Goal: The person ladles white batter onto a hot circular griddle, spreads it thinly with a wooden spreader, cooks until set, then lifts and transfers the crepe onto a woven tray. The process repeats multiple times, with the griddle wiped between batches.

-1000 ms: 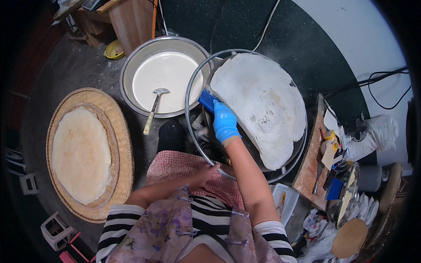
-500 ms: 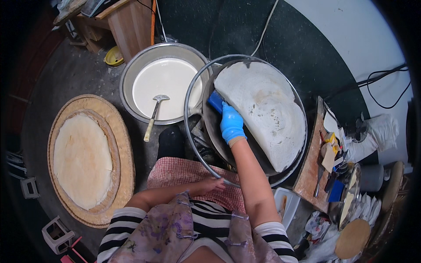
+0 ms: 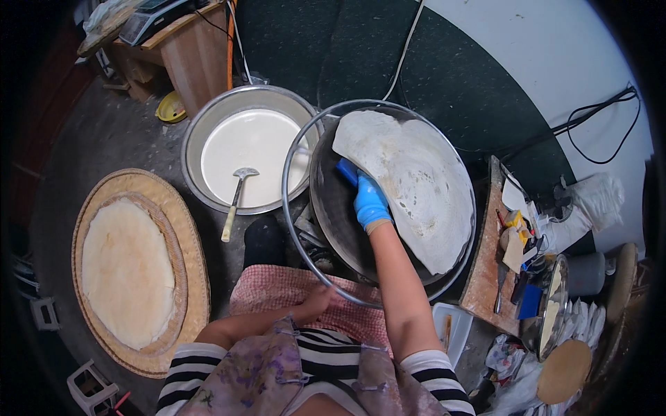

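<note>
One closed right hand is gripping a blue scraper, left on the griddle; pale flatbread is covering its right.

You're working in even, cool, middling light whose source lies out of view. The batter and the white wall read brightest, while the floor falls off into dimness. Shadows are soft, and you get only mild highlights along the metal ring. The pale sheet keeps its surface detail. Your gloved right hand looks fairly crisp; your left hand is smeared with slight blur. Toward the rim, the fisheye bends your straight edges, and the corners sink into black.
</note>
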A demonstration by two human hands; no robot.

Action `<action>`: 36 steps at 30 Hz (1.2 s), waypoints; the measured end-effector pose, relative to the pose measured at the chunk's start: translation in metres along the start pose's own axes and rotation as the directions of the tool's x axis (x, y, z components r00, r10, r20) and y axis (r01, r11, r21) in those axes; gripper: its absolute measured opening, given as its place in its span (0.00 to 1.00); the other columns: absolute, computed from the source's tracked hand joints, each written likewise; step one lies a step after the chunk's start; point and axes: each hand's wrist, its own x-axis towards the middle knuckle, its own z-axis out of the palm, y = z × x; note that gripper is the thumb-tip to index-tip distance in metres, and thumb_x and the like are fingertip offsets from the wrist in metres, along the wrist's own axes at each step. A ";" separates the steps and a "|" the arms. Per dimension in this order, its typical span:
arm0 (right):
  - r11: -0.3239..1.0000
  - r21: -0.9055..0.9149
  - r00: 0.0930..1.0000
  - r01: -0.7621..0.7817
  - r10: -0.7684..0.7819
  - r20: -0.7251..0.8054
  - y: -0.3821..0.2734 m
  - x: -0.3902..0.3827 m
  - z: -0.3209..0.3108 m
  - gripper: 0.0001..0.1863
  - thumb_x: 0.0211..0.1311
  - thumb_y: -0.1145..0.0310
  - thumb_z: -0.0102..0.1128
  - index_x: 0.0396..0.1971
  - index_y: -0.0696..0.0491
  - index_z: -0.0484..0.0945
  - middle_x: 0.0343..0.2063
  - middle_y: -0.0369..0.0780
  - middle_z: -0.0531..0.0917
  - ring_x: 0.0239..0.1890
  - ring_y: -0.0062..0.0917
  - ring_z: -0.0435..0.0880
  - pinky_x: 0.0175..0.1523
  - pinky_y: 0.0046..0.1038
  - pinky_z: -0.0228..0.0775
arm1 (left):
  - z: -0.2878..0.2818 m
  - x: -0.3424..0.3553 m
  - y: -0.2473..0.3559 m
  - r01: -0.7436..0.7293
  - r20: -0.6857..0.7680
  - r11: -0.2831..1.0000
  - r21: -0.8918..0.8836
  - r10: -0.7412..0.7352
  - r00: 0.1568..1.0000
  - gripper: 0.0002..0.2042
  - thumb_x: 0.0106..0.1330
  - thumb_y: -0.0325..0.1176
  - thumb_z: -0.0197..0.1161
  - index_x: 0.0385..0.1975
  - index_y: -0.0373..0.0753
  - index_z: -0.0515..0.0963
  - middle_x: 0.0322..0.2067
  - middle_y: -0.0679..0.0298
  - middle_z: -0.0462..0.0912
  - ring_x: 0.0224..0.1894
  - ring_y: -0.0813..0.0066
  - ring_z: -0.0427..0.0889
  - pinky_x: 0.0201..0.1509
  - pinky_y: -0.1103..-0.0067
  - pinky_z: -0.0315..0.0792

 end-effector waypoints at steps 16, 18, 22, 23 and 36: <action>0.988 -0.156 0.997 0.008 0.004 0.076 0.039 0.033 -0.008 0.21 0.56 0.76 0.42 0.51 0.54 0.69 0.55 0.51 0.67 0.59 0.43 0.64 0.61 0.37 0.57 | -0.010 0.010 0.001 -0.129 -0.098 0.924 0.361 0.175 0.980 0.14 0.68 0.39 0.45 0.37 0.34 0.72 0.29 0.60 0.78 0.30 0.72 0.78 0.33 0.75 0.71; 0.998 -0.049 0.994 -0.033 0.038 0.098 0.038 0.035 -0.012 0.21 0.56 0.76 0.42 0.51 0.54 0.69 0.53 0.51 0.69 0.57 0.43 0.66 0.61 0.37 0.58 | -0.006 0.002 -0.001 -0.025 0.247 0.894 0.448 -0.097 0.964 0.14 0.67 0.40 0.48 0.39 0.35 0.73 0.29 0.62 0.78 0.30 0.74 0.77 0.32 0.76 0.71; 0.973 -0.123 0.945 -0.196 0.221 0.242 0.033 0.044 -0.014 0.21 0.55 0.77 0.42 0.51 0.55 0.69 0.48 0.52 0.74 0.54 0.44 0.70 0.58 0.36 0.61 | -0.023 -0.003 0.027 -0.238 0.421 0.685 0.688 -0.110 0.901 0.14 0.65 0.40 0.52 0.38 0.34 0.76 0.30 0.62 0.79 0.31 0.76 0.76 0.36 0.78 0.71; 0.962 0.082 0.957 -0.260 0.245 0.154 0.031 0.043 -0.011 0.20 0.55 0.75 0.43 0.50 0.54 0.70 0.48 0.51 0.74 0.53 0.44 0.71 0.57 0.36 0.62 | -0.031 -0.008 0.032 -0.207 0.349 0.678 0.705 -0.078 0.934 0.14 0.64 0.40 0.52 0.37 0.34 0.76 0.31 0.60 0.79 0.33 0.74 0.77 0.39 0.77 0.71; 0.950 -0.298 0.991 -0.098 0.121 0.062 0.058 0.052 -0.012 0.16 0.52 0.76 0.47 0.42 0.54 0.74 0.42 0.52 0.76 0.47 0.44 0.75 0.52 0.37 0.67 | -0.123 -0.063 0.078 -0.134 -0.184 0.983 0.123 0.156 0.970 0.13 0.63 0.32 0.54 0.45 0.35 0.71 0.31 0.61 0.80 0.24 0.76 0.79 0.24 0.83 0.72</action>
